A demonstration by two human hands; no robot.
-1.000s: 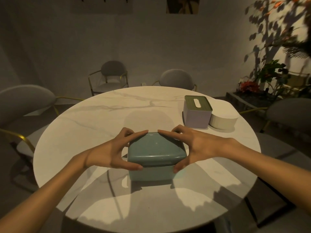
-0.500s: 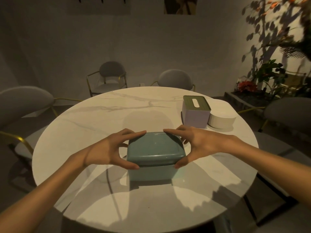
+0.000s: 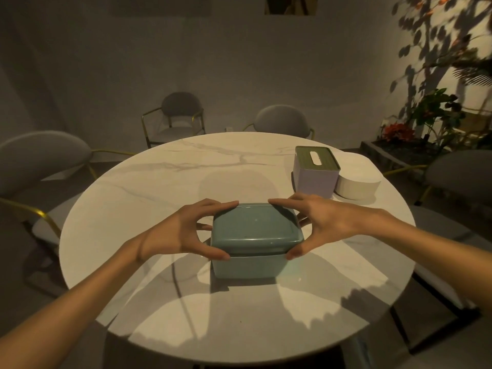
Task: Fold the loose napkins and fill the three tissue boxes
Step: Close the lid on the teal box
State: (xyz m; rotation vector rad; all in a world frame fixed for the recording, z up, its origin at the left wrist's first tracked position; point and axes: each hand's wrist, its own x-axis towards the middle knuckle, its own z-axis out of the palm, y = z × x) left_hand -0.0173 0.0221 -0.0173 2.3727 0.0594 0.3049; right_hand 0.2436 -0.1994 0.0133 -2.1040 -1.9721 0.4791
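Observation:
A teal tissue box (image 3: 253,266) stands on the round marble table (image 3: 149,198) in front of me, with its teal lid (image 3: 254,226) on top. My left hand (image 3: 183,233) grips the lid's left end between thumb and fingers. My right hand (image 3: 323,225) grips the lid's right end the same way. A lilac tissue box with a green slotted lid (image 3: 315,170) stands at the back right. Beside it sits a round white box (image 3: 358,186). No loose napkins are visible.
Grey chairs with gold frames stand around the table: one at the left (image 3: 40,161), two behind (image 3: 181,115), and one at the right (image 3: 460,174). A planter with green and red plants (image 3: 415,129) lies at the far right by the wall.
Both hands stay on the teal lid. The grip and the box look almost the same; the view has shifted slightly.

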